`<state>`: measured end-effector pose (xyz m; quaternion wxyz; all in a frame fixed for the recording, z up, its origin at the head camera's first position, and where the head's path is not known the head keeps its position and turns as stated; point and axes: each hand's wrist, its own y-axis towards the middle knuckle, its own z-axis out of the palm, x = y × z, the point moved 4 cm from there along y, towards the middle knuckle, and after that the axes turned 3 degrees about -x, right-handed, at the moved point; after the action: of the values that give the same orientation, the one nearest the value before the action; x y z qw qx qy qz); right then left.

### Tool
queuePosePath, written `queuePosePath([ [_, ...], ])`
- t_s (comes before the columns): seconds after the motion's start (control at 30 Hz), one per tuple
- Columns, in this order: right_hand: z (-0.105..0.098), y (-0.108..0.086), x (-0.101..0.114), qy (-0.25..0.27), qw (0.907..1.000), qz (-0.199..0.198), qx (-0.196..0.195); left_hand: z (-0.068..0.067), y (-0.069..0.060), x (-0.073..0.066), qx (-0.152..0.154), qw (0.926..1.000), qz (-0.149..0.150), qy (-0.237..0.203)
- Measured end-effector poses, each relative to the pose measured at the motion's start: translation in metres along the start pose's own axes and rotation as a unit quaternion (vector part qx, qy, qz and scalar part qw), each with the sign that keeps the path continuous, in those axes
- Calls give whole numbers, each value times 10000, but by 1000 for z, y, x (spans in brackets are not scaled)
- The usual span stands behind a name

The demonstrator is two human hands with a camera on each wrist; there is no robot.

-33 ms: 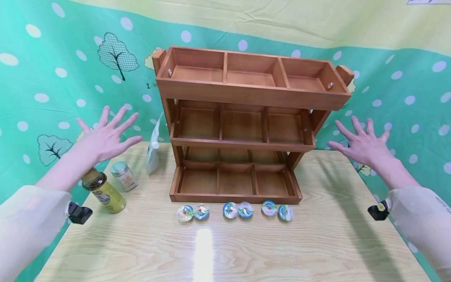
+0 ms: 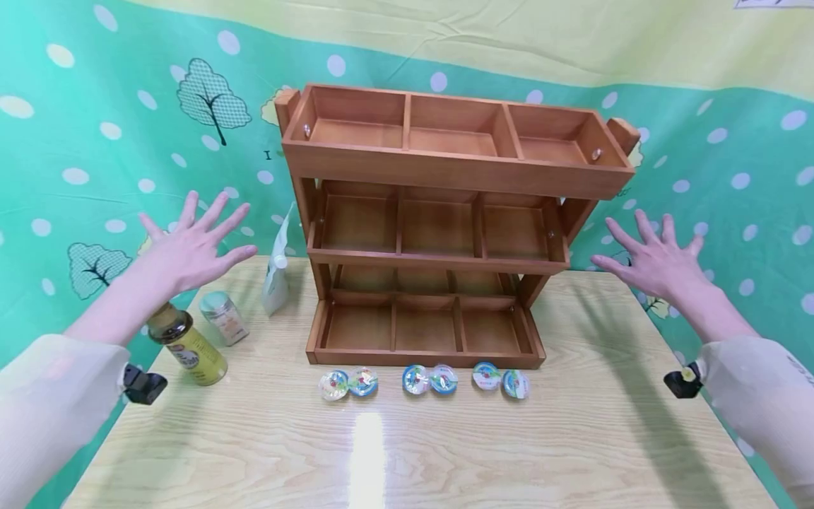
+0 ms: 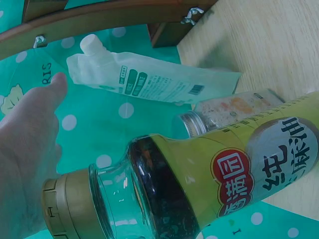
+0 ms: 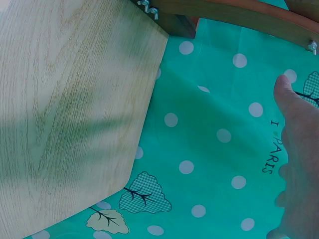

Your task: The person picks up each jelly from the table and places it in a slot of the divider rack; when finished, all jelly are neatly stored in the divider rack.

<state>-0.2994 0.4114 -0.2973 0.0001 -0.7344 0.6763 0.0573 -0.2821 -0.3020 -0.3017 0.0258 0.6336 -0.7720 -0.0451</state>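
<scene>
Teal cloth [image 2: 159,63] printed with pale dots and small trees hangs behind a light wood-grain desk [image 2: 445,452], and a streak of reflected light falls on the near part of the desktop. Toward the back stands a brown wooden rack [image 2: 445,167] of three tiers, each split into compartments by thin dividers. Six small sealed cups lie in a row just in front of its lowest tier, in three pairs: a left pair [image 2: 363,382], a middle pair [image 2: 416,379] and a right pair [image 2: 486,376].

Both hands are held up, spread wide with fingers fanned apart. The person's left hand [image 2: 187,247] is raised at the left of the rack, apart from it. Under that forearm stands a yellow-labelled bottle [image 2: 197,353] with a gold cap; just beyond it are a green-lidded jar [image 2: 225,322] and a pale spouted pouch [image 2: 276,283], the pouch between jar and rack. The right hand [image 2: 658,261] is raised at the rack's right, also apart from it.
</scene>
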Motion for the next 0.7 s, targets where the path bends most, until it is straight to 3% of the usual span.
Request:
queuePosePath([
  [0.2, 1, 1, -3, 60, 10000, -19, 25, -1, 0, -2, -84, 9999, -3, -88],
  [0.47, 3, -3, -12, 392, 9989, 61, -236, -7, -1, -8, -231, 9995, -10, -215],
  [0.6, 4, -5, -13, 976, 9938, 191, -492, -8, -6, -13, -348, 9992, 40, -182],
  [0.7, 4, -8, -14, 1727, 9817, 339, -720, -10, -11, -22, -509, 9985, 91, -200],
])
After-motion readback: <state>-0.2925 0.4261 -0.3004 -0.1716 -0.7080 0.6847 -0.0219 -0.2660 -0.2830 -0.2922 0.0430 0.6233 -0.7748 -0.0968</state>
